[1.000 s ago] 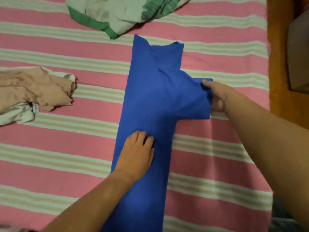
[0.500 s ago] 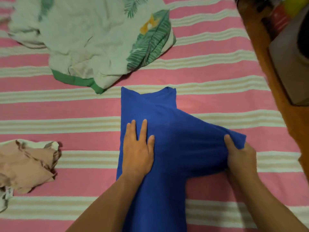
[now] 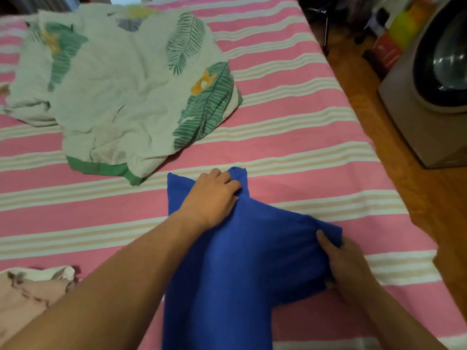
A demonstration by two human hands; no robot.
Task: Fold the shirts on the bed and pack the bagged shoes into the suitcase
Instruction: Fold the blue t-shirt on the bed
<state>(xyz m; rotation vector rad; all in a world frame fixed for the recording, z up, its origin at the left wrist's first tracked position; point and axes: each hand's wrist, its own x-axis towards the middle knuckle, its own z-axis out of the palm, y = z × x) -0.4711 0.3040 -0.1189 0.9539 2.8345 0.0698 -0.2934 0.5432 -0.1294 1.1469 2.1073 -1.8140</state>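
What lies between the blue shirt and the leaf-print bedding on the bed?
In the head view, only bare striped sheet separates the blue shirt from the leaf-print bedding; nothing rests on that strip.

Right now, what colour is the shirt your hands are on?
Plain bright blue shirt, no pattern; the head view shows it best.

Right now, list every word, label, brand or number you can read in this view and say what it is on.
None can be read.
Blue shirt: plain, no print or tag showing.
Leaf-print cloth: pictures only, no lettering.
Bedsheet: stripes only.
Colourful items on the floor at top right: too blurred to tell if they carry text.
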